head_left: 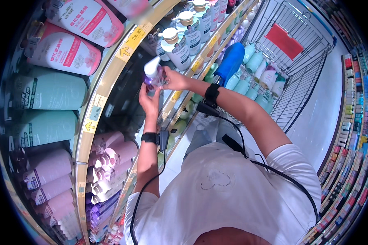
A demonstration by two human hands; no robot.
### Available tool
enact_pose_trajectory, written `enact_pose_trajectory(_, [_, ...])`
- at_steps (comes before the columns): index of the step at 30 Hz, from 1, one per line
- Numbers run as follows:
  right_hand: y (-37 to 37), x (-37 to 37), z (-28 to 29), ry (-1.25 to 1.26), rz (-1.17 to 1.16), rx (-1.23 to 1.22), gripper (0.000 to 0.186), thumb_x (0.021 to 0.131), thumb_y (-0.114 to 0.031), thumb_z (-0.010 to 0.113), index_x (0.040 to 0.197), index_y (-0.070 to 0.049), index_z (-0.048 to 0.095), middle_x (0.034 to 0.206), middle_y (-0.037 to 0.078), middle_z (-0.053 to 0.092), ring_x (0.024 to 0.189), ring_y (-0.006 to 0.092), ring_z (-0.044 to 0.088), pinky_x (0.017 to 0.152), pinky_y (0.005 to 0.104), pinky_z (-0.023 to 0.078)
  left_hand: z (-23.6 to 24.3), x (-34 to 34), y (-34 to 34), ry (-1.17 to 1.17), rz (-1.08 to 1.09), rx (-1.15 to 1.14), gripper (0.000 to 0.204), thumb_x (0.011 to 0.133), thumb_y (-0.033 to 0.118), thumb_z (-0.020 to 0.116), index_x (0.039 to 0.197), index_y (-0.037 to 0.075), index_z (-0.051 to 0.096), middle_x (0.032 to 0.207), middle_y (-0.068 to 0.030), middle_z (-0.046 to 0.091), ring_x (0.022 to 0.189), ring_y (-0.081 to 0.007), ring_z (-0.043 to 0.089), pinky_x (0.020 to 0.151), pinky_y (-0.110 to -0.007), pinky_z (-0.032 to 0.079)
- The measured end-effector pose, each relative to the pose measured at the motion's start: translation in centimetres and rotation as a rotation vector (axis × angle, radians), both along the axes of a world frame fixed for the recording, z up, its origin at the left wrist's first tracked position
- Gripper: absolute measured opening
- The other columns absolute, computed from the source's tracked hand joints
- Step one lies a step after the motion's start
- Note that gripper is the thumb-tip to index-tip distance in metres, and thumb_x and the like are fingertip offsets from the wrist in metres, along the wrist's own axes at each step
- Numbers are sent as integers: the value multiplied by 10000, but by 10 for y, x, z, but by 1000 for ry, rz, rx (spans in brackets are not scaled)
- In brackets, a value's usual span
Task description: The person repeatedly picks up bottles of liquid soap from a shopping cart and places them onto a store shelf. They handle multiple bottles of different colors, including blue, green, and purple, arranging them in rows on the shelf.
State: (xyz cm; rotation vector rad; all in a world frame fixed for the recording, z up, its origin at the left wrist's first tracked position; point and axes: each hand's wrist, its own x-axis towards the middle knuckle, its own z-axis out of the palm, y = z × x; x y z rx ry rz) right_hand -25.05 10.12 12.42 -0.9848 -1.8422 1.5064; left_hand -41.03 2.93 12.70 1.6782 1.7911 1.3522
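Note:
Both of my hands hold a clear and purple pump bottle (151,70) with a white pump head, upright in front of a dark gap on the shelf. My left hand (148,101) grips its lower near side, fingers closed round it. From the right, my right hand (175,79) closes on the bottle's other side. Just beyond the hands stands a row of pale pump bottles (178,53) with white and gold tops. The bottle's label is too small to make out.
Metal shopping cart (315,75) to the right, with a blue handle (232,59), a red panel (284,41) and several green and white bottles inside. The upper left shelf carries pink bottles (69,51) and mint green bottles (49,126). Pink pump bottles (118,149) sit lower. Shelf edge (96,98) curves close by.

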Motion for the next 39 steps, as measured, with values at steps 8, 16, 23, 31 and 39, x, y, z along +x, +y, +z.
enact_pose_trajectory(8, [-69,121,110,86,72,253,487,719,-91,729,1145,-75,494,1098,75,607,1026,169,593,871,324,468,101,62,-66,236,-248,274,547,612,-19,733,1141,35,606,1097,-143,622,1013,-280,597,872,-351,470])
enact_pose_trajectory(16, [-115,235,131,66,-459,152,408,804,-270,731,1081,-6,590,810,64,671,736,107,634,674,257,509,120,181,-17,-306,-944,-180,700,765,121,742,1367,52,391,1119,-107,611,993,-207,600,846,-314,472])
enact_pose_trajectory(23, [-142,293,128,-129,-783,-27,536,844,-495,623,994,20,637,629,65,616,521,107,584,496,243,466,94,266,5,-712,-1368,-411,509,936,155,560,1378,34,338,1211,-43,526,1091,-99,493,918,-267,409])
enact_pose_trajectory(31, [-142,364,111,-155,-971,-181,578,836,-530,604,1042,10,585,724,95,640,591,140,633,500,258,490,64,355,24,-681,-1437,-491,494,946,194,533,1368,24,344,1207,-75,546,1088,-130,522,909,-289,426])
enact_pose_trajectory(39, [-71,466,10,-138,-1155,-548,721,636,-455,813,1160,-58,518,1066,107,591,900,240,609,689,407,508,-38,498,85,47,-1228,-285,692,802,217,677,1366,-5,341,1202,-209,568,1098,-334,567,918,-378,441])
